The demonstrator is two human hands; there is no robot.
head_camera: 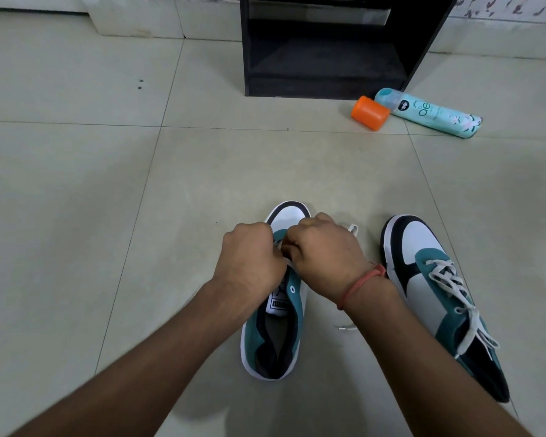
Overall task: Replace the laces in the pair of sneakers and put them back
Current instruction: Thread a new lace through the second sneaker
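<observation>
Two teal, white and black sneakers stand on the tiled floor, toes pointing away from me. The left sneaker point(276, 339) sits under both hands with its tongue and upper eyelets bare. My left hand point(249, 260) and my right hand point(323, 257) are closed over its lower eyelets, pinching a white lace point(353, 229) whose loop shows past the right hand. A lace tip point(344, 327) lies on the floor beside the shoe. The right sneaker point(438, 298) stands apart to the right, fully laced with a white lace.
A black open-fronted shelf unit point(328, 48) stands ahead on the floor. In front of its right corner lie an orange cap point(370, 113) and a teal spray can point(429, 112) on its side. A white step edge point(139, 20) runs along the back left.
</observation>
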